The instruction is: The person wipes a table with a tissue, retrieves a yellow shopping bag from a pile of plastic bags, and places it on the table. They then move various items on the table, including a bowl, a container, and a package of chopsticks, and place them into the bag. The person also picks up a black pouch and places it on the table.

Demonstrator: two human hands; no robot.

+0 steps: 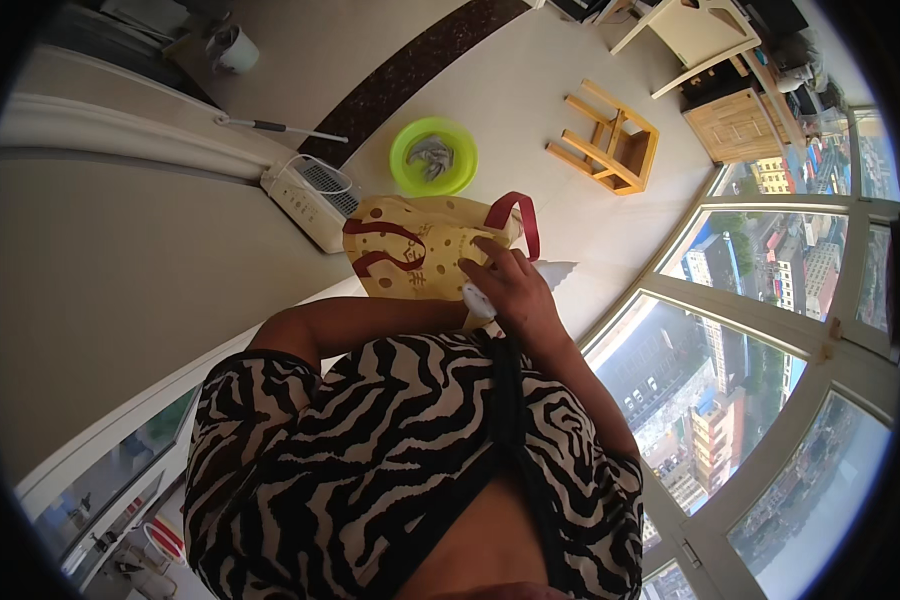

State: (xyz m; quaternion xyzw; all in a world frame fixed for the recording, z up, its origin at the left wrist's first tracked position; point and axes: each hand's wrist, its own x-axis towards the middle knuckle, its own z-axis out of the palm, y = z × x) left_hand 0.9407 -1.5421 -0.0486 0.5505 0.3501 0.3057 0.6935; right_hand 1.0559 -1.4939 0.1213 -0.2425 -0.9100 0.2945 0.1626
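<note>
Before my chest is a yellow shopping bag (442, 210) with brown spots, printed writing and dark red strap handles (529, 217). My right hand (517, 289) lies over its right part, thumb and forefinger apart and touching or very near the yellow surface. Whether those fingers pinch anything is unclear. A small white object (480, 299), perhaps plastic, shows beside the right thumb. My left forearm reaches across from the left below the bag, but the left hand itself is hidden behind the right hand and wrist. A thin pale grey sheet (559, 274) sticks out right of the right hand.
Beyond the bag stands a lime-green basin (398, 159) holding a grey cloth (433, 156). A white electric heater (304, 206) is left of it, near a grey-handled rod (270, 126). A wooden stool (630, 176) lies tipped over. Windows (765, 259) line the right.
</note>
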